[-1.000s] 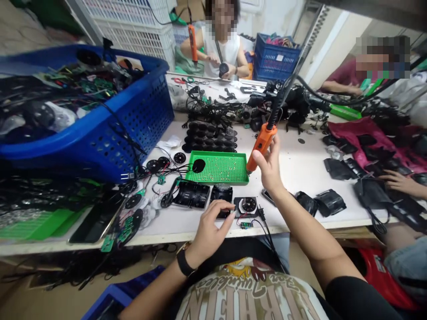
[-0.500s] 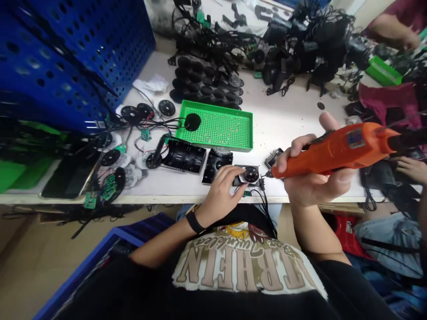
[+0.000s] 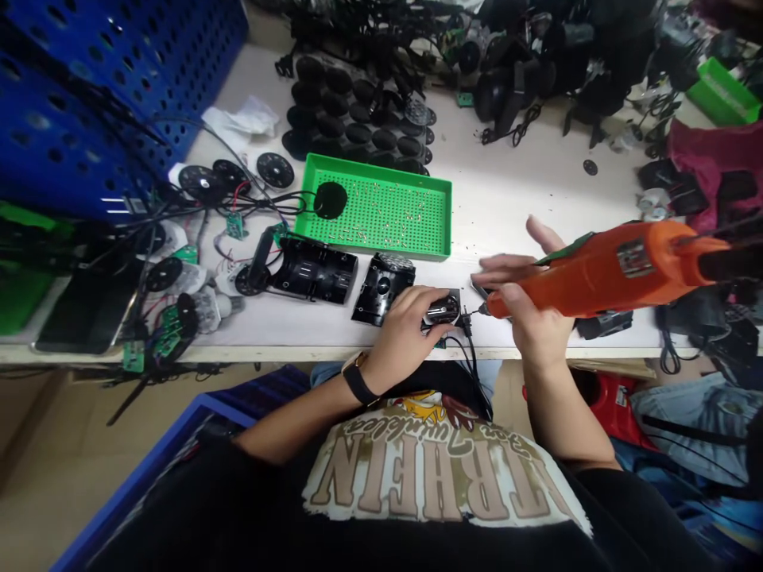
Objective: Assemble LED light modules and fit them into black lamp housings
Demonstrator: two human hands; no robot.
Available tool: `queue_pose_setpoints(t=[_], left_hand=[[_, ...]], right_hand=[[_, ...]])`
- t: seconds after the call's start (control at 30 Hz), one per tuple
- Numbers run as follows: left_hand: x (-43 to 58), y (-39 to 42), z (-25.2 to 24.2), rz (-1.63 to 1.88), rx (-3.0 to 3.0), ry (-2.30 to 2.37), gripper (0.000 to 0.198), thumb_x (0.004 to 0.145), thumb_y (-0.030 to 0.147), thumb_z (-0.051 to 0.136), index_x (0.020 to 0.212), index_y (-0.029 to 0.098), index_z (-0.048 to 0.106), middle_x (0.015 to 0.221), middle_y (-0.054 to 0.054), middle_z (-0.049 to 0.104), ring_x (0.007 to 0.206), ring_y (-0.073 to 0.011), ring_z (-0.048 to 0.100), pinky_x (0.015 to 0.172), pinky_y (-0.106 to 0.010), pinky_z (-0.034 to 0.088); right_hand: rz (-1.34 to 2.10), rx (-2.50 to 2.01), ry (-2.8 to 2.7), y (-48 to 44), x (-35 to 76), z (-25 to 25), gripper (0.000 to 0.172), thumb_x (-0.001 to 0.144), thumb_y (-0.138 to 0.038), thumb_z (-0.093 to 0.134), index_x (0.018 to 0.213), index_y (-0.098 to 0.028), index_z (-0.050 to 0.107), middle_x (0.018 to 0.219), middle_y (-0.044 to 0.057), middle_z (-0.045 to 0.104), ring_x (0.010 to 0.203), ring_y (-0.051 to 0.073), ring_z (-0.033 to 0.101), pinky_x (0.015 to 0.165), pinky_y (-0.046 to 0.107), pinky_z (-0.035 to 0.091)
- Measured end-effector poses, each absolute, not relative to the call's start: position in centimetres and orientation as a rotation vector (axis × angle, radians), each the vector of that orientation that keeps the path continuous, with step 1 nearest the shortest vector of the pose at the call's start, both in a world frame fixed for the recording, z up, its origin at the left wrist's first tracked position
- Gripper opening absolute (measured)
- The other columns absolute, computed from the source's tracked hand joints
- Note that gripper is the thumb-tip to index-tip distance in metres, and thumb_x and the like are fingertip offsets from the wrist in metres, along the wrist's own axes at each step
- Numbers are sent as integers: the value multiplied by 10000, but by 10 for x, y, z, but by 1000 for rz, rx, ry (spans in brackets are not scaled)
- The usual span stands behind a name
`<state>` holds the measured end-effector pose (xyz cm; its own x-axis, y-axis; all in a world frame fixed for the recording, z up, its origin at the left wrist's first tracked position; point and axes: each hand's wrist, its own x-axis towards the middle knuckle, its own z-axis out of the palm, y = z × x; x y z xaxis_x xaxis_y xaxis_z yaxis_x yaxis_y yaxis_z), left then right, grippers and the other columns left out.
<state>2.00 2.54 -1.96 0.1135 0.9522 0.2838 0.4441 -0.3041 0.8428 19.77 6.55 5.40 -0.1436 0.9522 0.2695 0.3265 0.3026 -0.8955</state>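
My left hand (image 3: 405,322) is closed round a small dark part with a shiny side (image 3: 442,310) at the table's front edge; the fingers hide some of it. In my right hand (image 3: 540,318) lies an orange electric screwdriver (image 3: 584,274), its bit pointing left toward that part, with some fingers stretched out along the tool. A black cable with a plug (image 3: 466,322) hangs over the edge between the hands. Left of my left hand sit a black housing half (image 3: 373,294) and a longer, open black housing shell (image 3: 319,268).
Behind the housings stands a green perforated tray (image 3: 381,251) with several screws and a black disc (image 3: 330,200). Wired discs and circuit boards (image 3: 170,330) crowd the left, near a phone (image 3: 89,306). A blue perforated crate (image 3: 196,56) rises at back left. Black round parts (image 3: 358,119) lie behind.
The part under my left hand has been tipped, so its round dial face no longer shows. The fingers of my right hand have straightened along the screwdriver. The view has shifted slightly.
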Motion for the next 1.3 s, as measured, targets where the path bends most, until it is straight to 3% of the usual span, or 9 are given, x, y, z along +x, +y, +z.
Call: queue_pose_setpoints(t=[0.1, 0.23, 0.4, 0.57, 0.73, 0.93, 1.1, 1.3], left_hand=[[23, 26, -19, 1141, 1803, 1354, 475, 804, 125, 865, 1210, 224, 639, 1176, -58, 730, 1147, -257, 684, 1003, -452, 576], [25, 26, -19, 1142, 1769, 1358, 431, 822, 126, 846, 1185, 228, 636, 1175, -48, 723, 1151, -250, 678, 1005, -443, 568], [24, 25, -20, 1175, 1754, 1332, 389, 850, 100, 804, 1179, 216, 633, 1153, -49, 717, 1133, -241, 681, 985, -421, 571], [24, 25, -23, 1215, 1771, 1329, 404, 846, 88, 806, 1183, 219, 626, 1146, -48, 716, 1125, -231, 684, 970, -405, 572], [25, 26, -23, 1238, 1808, 1323, 426, 825, 62, 812, 1174, 217, 623, 1138, -45, 722, 1105, -225, 688, 952, -399, 581], [25, 26, -24, 1241, 1830, 1335, 411, 824, 43, 794, 1167, 197, 629, 1110, -51, 723, 1076, -229, 690, 932, -398, 585], [25, 26, -24, 1237, 1834, 1342, 391, 837, 67, 795, 1160, 204, 623, 1108, -50, 722, 1081, -229, 691, 945, -404, 584], [25, 25, -25, 1270, 1857, 1341, 379, 844, 72, 788, 1163, 189, 618, 1112, -63, 720, 1093, -236, 688, 954, -404, 588]], right_hand=[[799, -1166, -1564, 64, 187, 60, 758, 925, -658, 570, 1583, -372, 322, 719, -6, 640, 632, 260, 696, 693, 490, 633], [727, -1091, -1453, 56, 166, 73, 566, 930, -707, 464, 1427, -436, 450, 571, -44, 436, 445, 233, 515, 548, 460, 536], [717, -1021, -1457, 55, 153, 64, 399, 955, -682, 436, 1198, -404, 585, 564, -42, 409, 455, 226, 510, 540, 446, 529], [726, -615, -1407, 67, 149, 49, 161, 987, -442, 542, 988, -335, 663, 544, -68, 461, 397, 154, 471, 418, 328, 462], [768, -609, -1447, 66, 152, 50, 260, 999, -415, 564, 795, -290, 667, 542, -49, 529, 451, 155, 549, 448, 327, 501], [874, -730, -1529, 60, 162, 52, 312, 984, -468, 573, 754, -285, 678, 566, -27, 549, 501, 179, 562, 516, 377, 543], [769, -660, -1405, 64, 151, 52, 328, 976, -423, 591, 702, -252, 647, 516, -44, 507, 424, 142, 484, 441, 328, 487], [701, -576, -1435, 67, 146, 56, 122, 965, -309, 611, 855, -307, 664, 576, -66, 586, 414, 133, 525, 396, 290, 489]])
